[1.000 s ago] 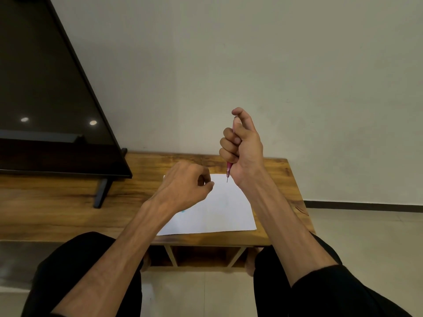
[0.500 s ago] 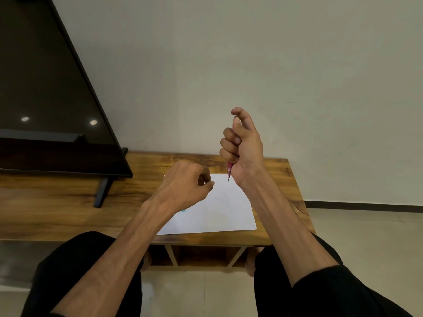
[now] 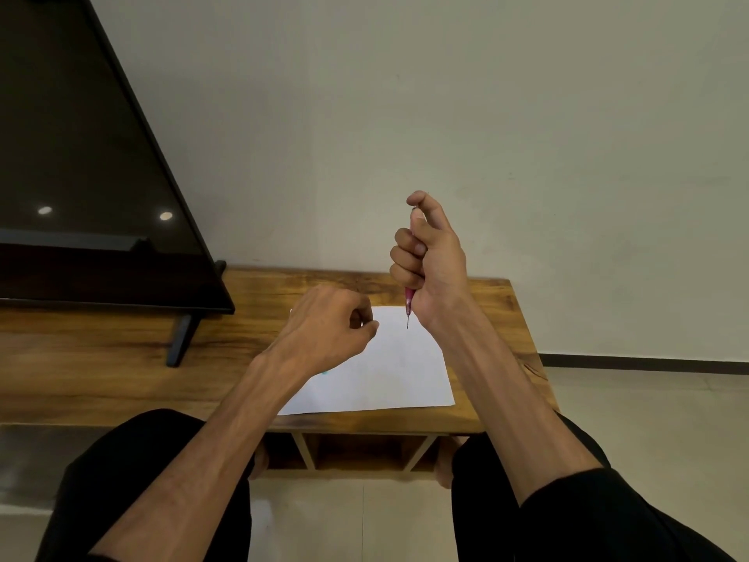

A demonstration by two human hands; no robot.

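My right hand (image 3: 431,261) is raised above the table and grips a pink mechanical pencil (image 3: 409,300) upright in its fist, thumb on the top end, the thin tip pointing down over a white sheet of paper (image 3: 389,371). The sheet lies flat on the wooden table (image 3: 101,371) near its front edge, with a small green mark partly hidden under my left wrist. My left hand (image 3: 330,326) hovers over the sheet's left part with fingers curled and thumb against the forefinger. Whether it pinches something I cannot see.
A large black TV (image 3: 81,176) on a black stand leg (image 3: 180,338) fills the table's left half. A plain wall is behind. My knees in black trousers (image 3: 154,480) are against the table front, above open shelf compartments (image 3: 356,452). Tiled floor lies to the right.
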